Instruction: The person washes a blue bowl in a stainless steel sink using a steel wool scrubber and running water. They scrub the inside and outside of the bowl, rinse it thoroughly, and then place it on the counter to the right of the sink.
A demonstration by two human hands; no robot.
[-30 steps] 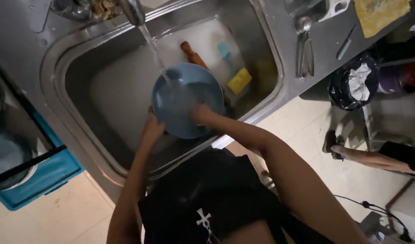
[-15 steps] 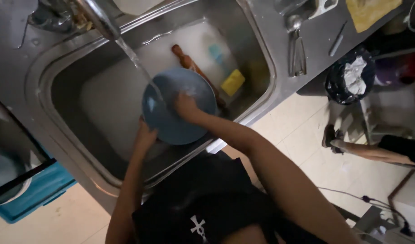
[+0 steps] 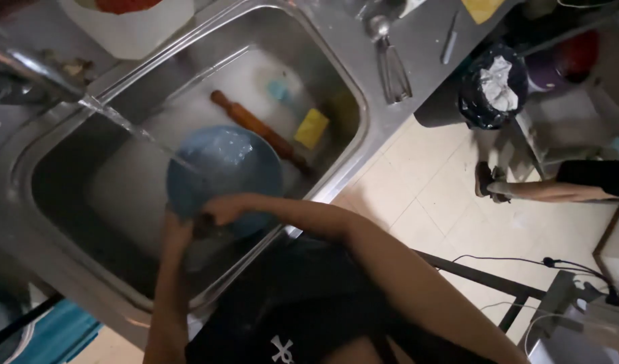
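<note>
A person holds a blue plate (image 3: 223,172) over a steel sink (image 3: 67,182), under running water (image 3: 131,128). The left hand (image 3: 177,226) grips its lower rim; the right hand (image 3: 223,209) is curled over its edge. Wet, it could slip onto the rolling pin (image 3: 259,129) below

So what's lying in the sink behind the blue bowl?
A wooden rolling pin and a yellow sponge lie behind the blue bowl. The bowl hides the pin's near end.

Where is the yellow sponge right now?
In the head view, the yellow sponge lies in the steel sink, toward its right side, just right of the wooden rolling pin and above-right of the blue bowl.
</note>
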